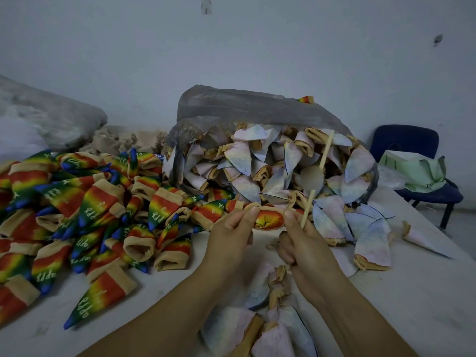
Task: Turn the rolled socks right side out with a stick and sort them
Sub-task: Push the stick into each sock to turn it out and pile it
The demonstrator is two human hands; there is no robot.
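On a white counter (412, 292), a clear plastic bag (257, 106) spills pale inside-out socks (242, 157) beside a heap of finished rainbow socks (85, 207). Between the piles, the left hand (231, 235) and right hand (301, 243) pinch a half-turned sock (269, 219); the right also grips the stick (309, 203). A slipping cuff could let the sock roll back, or the stick might snag the knit.

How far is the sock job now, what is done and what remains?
Done: a pile of rainbow socks at left. In hand: left hand and right hand pinch one sock, the right also gripping the stick. Left: pale socks spilling from the plastic bag.
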